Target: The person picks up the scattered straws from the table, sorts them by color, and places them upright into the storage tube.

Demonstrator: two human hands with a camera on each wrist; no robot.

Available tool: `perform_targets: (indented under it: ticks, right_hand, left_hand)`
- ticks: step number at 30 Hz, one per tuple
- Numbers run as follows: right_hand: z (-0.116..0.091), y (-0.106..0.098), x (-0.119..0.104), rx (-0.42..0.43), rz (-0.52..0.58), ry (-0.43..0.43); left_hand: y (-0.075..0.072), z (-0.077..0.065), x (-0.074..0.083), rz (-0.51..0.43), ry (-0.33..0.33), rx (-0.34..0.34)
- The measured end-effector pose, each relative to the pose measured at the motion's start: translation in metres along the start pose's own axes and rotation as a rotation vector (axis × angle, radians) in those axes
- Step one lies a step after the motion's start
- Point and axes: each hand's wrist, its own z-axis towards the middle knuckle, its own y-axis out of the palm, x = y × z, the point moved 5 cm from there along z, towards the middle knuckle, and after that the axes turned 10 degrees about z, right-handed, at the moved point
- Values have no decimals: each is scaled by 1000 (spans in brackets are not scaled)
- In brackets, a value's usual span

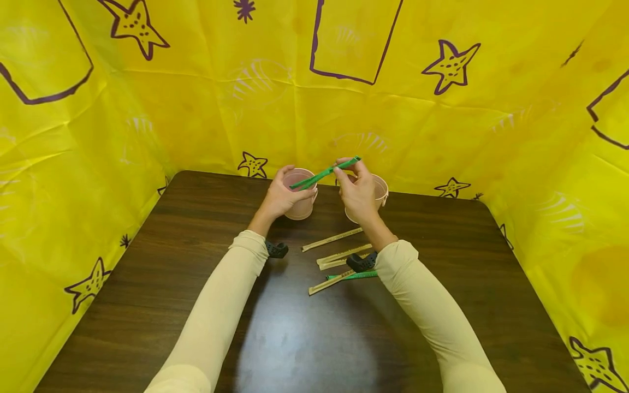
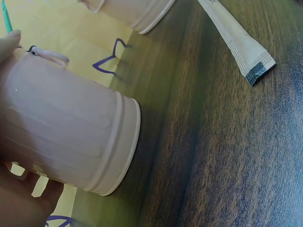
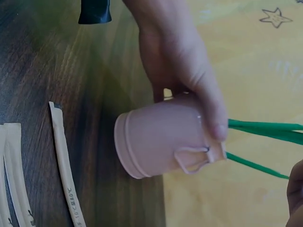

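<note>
My left hand (image 1: 278, 197) grips a small pale pink bucket (image 1: 298, 210) with side handles, near the table's back edge. In the left wrist view the bucket (image 2: 61, 127) fills the left side, its ribbed wall facing the camera. My right hand (image 1: 360, 192) pinches green stick packets (image 1: 321, 174) by their upper part. They slant down to the left, with their lower ends at the bucket's mouth; how many there are is hard to tell. In the right wrist view the green packets (image 3: 265, 127) reach the bucket's rim. A second pink bucket (image 1: 381, 191) stands behind my right hand, partly hidden.
Several tan stick packets (image 1: 330, 240) lie on the dark wooden table (image 1: 147, 273) in front of the buckets. A green packet (image 1: 361, 275) lies there too, partly under a tan one. Yellow cloth (image 1: 295, 120) with drawn stars hangs round the table's back and sides.
</note>
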Motion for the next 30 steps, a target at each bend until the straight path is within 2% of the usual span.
perform_targets:
  ticks: [8, 18, 26, 30]
  right_hand:
    - [8, 4, 23, -28, -150, 38]
    - [14, 3, 43, 30, -133, 144]
    - [11, 2, 43, -25, -161, 134]
    - [6, -1, 43, -65, -251, 162]
  left_hand:
    - [1, 3, -1, -26, 16, -5]
    - [-1, 1, 0, 2, 26, 13]
    - [-1, 1, 0, 11, 24, 15]
    - [0, 1, -1, 15, 21, 9]
